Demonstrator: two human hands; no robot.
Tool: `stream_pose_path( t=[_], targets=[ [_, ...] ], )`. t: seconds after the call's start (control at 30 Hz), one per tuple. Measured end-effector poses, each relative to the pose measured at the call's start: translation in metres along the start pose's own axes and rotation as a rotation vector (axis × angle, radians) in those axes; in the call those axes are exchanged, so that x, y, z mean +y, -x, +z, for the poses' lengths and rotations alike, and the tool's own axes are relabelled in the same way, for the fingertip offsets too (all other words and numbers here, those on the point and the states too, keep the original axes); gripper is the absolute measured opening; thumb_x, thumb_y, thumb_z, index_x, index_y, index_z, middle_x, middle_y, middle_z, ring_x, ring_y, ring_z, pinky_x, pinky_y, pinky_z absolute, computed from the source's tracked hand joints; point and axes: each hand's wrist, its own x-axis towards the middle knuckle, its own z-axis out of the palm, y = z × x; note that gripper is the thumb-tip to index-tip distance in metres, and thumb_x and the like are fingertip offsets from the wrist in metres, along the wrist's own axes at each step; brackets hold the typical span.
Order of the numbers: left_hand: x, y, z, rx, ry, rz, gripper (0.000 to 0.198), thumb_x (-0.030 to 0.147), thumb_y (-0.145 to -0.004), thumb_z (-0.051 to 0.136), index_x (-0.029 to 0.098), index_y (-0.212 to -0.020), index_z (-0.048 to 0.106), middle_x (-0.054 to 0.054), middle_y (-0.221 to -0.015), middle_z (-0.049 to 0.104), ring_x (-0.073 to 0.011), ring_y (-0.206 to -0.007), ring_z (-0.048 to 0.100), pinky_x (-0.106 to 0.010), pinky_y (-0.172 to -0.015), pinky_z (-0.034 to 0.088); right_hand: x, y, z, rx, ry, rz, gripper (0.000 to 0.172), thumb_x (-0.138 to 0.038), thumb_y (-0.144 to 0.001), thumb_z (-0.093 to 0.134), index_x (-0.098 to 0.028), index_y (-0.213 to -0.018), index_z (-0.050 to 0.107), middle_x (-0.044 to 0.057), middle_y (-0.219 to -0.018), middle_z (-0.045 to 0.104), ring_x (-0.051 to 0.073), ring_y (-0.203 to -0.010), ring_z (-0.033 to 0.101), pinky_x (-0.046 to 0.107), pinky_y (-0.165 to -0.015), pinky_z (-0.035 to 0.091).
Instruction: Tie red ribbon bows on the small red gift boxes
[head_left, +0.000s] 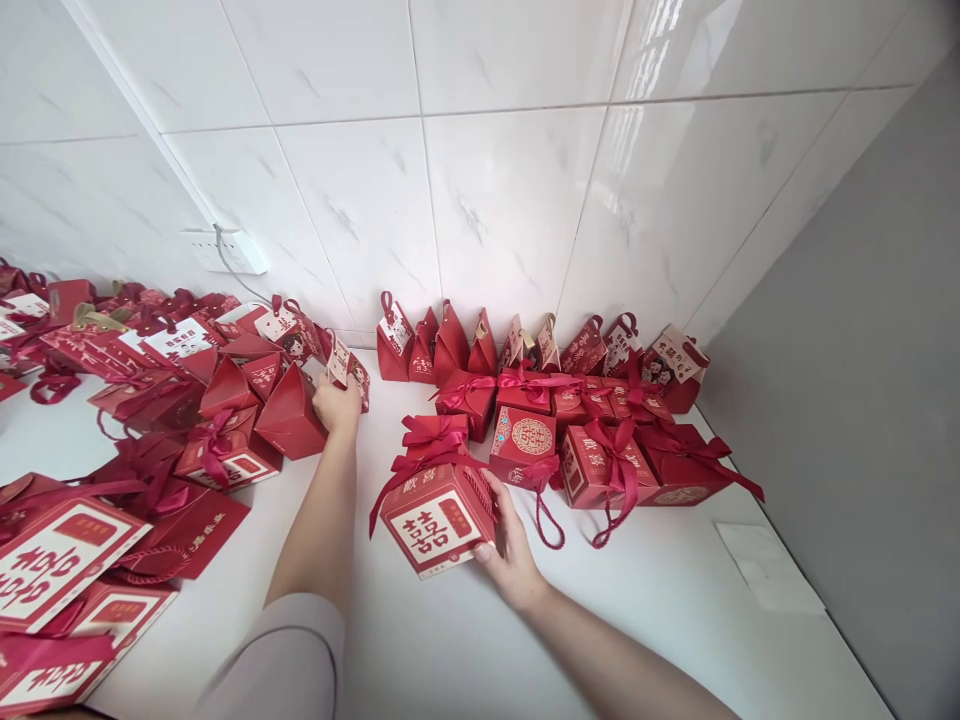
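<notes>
Right hand [514,555] grasping a red-and-white, ribbon-tied cardboard box [439,525], I appear partway: neat red cardboard boxes [523,440] stand beyond it; leftward, a jumbled red heap [229,385] remains, my left hand [337,404] touching a tagged paper box [342,362], grip hidden.

The white table [442,650] bears red boxes [523,440] and a pale sheet [769,567].

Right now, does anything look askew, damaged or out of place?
The red cardboard gift boxes at left look odd: they lie jumbled, some tilted, while the red ribbon-tied boxes at right sit in rough rows. No damage shows.
</notes>
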Motion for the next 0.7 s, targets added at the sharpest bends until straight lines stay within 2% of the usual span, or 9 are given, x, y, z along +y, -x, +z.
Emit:
stream_pose_path(
  t=[0.1,0.17,0.23,0.33,0.4,0.43,0.5,0.6,0.7],
  targets=[
    [-0.010,0.011,0.006,-0.100,-0.002,0.005,0.061,0.043,-0.091,0.048,0.006,-0.139,0.044,-0.030,-0.126,0.061,-0.0429,-0.120,0.058,-0.058,-0.099,0.044,0.000,0.000,0.001,0.004,-0.016,-0.001,0.087,-0.065,-0.085,0.060,-0.024,-0.154,0.024,0.014,-0.151,0.043,0.035,-0.141,0.039,0.054,-0.116,0.034],
    [-0.014,0.031,0.011,-0.189,0.023,0.064,0.065,0.049,-0.090,0.050,0.010,-0.141,0.044,-0.026,-0.129,0.062,-0.0389,-0.120,0.059,-0.053,-0.100,0.046,0.000,-0.001,0.001,0.002,-0.018,-0.006,0.087,-0.065,-0.085,0.060,-0.024,-0.153,0.025,0.014,-0.151,0.043,0.035,-0.141,0.040,0.054,-0.116,0.034],
    [-0.014,0.053,0.012,-0.294,0.045,0.169,0.075,0.051,-0.086,0.056,0.013,-0.148,0.036,-0.022,-0.143,0.053,-0.0347,-0.131,0.052,-0.049,-0.106,0.044,-0.001,-0.001,0.000,-0.004,-0.010,-0.008,0.086,-0.065,-0.085,0.060,-0.024,-0.153,0.027,0.015,-0.152,0.042,0.036,-0.141,0.040,0.054,-0.116,0.034],
    [-0.011,0.067,-0.002,-0.373,-0.024,0.497,0.080,0.046,-0.087,0.054,0.019,-0.156,0.023,-0.015,-0.163,0.023,-0.0339,-0.151,0.019,-0.058,-0.120,0.016,-0.003,0.000,0.000,0.006,0.008,-0.006,0.086,-0.065,-0.085,0.060,-0.023,-0.153,0.027,0.015,-0.153,0.041,0.035,-0.142,0.039,0.054,-0.117,0.032],
    [-0.011,0.059,-0.021,-0.253,-0.104,0.597,0.069,0.040,-0.093,0.044,0.025,-0.157,0.022,-0.011,-0.165,0.018,-0.0320,-0.153,0.011,-0.060,-0.121,0.005,-0.005,0.000,0.000,0.010,0.013,-0.002,0.086,-0.066,-0.085,0.059,-0.023,-0.152,0.027,0.015,-0.154,0.040,0.035,-0.142,0.038,0.055,-0.117,0.031],
    [-0.012,0.052,-0.031,-0.147,-0.131,0.543,0.066,0.039,-0.094,0.041,0.025,-0.156,0.022,-0.011,-0.164,0.021,-0.0320,-0.152,0.013,-0.060,-0.121,0.007,-0.005,0.000,0.000,0.008,0.014,0.000,0.085,-0.066,-0.085,0.059,-0.023,-0.152,0.028,0.015,-0.154,0.040,0.035,-0.142,0.038,0.054,-0.117,0.031],
    [-0.019,0.034,-0.052,0.028,-0.174,0.303,0.068,0.039,-0.094,0.040,0.016,-0.155,0.022,-0.021,-0.159,0.028,-0.0370,-0.148,0.023,-0.062,-0.116,0.021,-0.007,0.000,0.000,0.001,0.017,0.000,0.085,-0.067,-0.085,0.058,-0.023,-0.151,0.029,0.014,-0.153,0.040,0.034,-0.142,0.038,0.054,-0.117,0.031],
    [-0.030,0.014,-0.072,0.007,-0.296,0.050,0.066,0.033,-0.086,0.052,0.006,-0.144,0.036,-0.032,-0.142,0.045,-0.0448,-0.135,0.040,-0.065,-0.103,0.037,-0.007,-0.001,0.001,0.001,0.007,-0.009,0.084,-0.066,-0.086,0.058,-0.023,-0.151,0.029,0.014,-0.153,0.040,0.034,-0.142,0.038,0.053,-0.118,0.031],
    [-0.034,0.010,-0.082,-0.060,-0.355,0.003,0.066,0.025,-0.073,0.065,0.003,-0.133,0.047,-0.033,-0.130,0.054,-0.0477,-0.126,0.048,-0.064,-0.096,0.044,-0.005,0.000,0.001,0.000,-0.019,-0.006,0.084,-0.063,-0.086,0.060,-0.024,-0.153,0.027,0.013,-0.153,0.040,0.033,-0.142,0.038,0.052,-0.117,0.032]
  ],
)
